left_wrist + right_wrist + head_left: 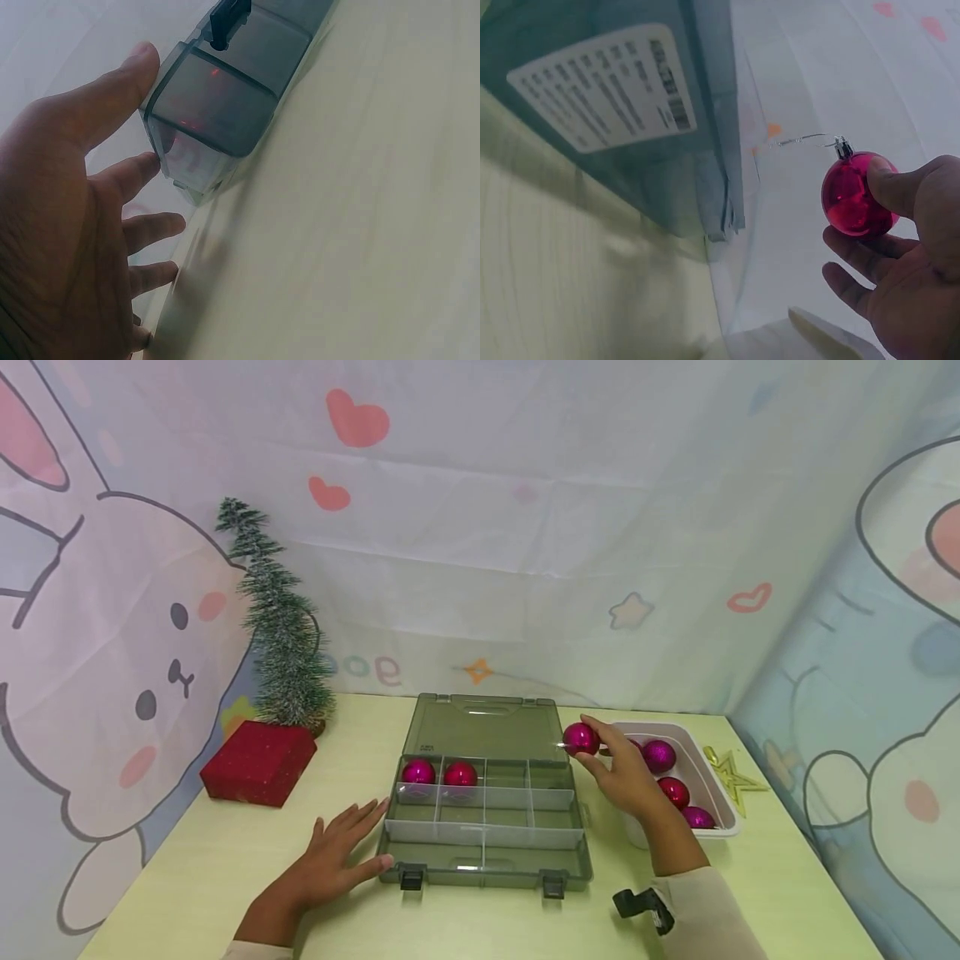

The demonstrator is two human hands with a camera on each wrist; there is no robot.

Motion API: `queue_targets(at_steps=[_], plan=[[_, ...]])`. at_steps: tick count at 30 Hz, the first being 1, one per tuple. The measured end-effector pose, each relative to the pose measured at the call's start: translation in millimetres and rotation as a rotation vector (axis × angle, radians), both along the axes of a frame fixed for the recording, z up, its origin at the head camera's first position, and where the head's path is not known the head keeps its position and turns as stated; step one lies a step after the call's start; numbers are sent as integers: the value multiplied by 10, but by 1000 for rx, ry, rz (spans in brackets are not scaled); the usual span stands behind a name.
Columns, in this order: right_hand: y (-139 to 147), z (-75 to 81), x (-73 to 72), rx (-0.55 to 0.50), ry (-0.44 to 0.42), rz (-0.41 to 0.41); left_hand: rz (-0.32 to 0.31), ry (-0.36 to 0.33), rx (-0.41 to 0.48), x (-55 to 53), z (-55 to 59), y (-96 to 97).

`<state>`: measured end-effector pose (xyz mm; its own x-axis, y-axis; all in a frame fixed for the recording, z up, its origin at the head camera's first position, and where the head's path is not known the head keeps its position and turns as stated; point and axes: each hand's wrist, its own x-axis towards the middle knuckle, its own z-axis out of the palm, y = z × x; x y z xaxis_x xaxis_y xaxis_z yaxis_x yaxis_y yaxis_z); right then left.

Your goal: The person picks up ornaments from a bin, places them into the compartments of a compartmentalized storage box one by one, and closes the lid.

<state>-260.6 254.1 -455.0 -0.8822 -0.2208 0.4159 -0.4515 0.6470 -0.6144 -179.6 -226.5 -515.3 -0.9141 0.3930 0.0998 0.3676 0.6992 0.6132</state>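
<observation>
My right hand pinches a shiny magenta Christmas ball between thumb and fingers, beside the right edge of the raised lid of a clear grey divided box. In the right wrist view the ball shows a silver cap and a wire hook. Two more balls sit in the box's back row: a magenta one in the leftmost compartment and a red one beside it. With fingers spread, my left hand rests at the box's left side, thumb and fingertips right at its wall.
A white basket with several red and purple balls stands right of the box, with a gold star beside it. At the back left are a small artificial Christmas tree and a red box. A printed cloth hangs behind.
</observation>
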Motion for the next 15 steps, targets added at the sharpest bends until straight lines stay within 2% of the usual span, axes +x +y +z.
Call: queue_targets(at_steps=[15], plan=[[-324,-75,-55,-3,-76,63,0,5,9,9,3,6]])
